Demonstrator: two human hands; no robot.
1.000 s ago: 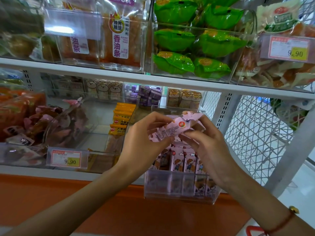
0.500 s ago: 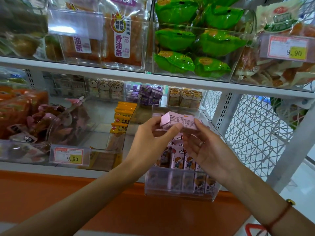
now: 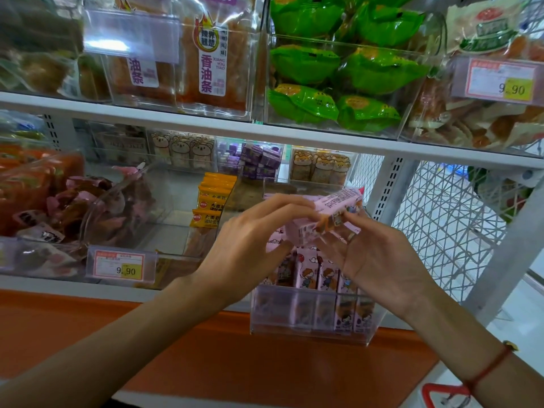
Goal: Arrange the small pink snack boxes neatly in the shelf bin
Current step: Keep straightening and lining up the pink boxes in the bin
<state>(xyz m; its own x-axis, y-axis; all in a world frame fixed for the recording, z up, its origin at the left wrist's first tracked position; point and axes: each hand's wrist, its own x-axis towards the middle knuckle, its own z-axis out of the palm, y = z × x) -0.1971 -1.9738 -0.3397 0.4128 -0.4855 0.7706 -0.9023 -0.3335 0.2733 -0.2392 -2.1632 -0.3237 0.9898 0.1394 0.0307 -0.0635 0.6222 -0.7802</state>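
Observation:
A clear shelf bin juts out from the middle shelf, with a row of small pink snack boxes standing upright at its front. Above the bin my left hand and my right hand together grip a bunch of pink snack boxes, held lying crosswise and tilted up to the right. The left thumb and fingers pinch the bunch's left end. My right fingers cup it from below on the right. The back of the bin is hidden behind my hands.
Yellow packets stand in the clear bin to the left. A bin of dark pink-wrapped snacks and a 9.90 price tag lie further left. Green packets fill the shelf above. A white wire mesh panel closes the right side.
The bunch of boxes has turned in my hands from a compact block into a longer slanted row, and my right hand has shifted under its right end. The view sits slightly lower.

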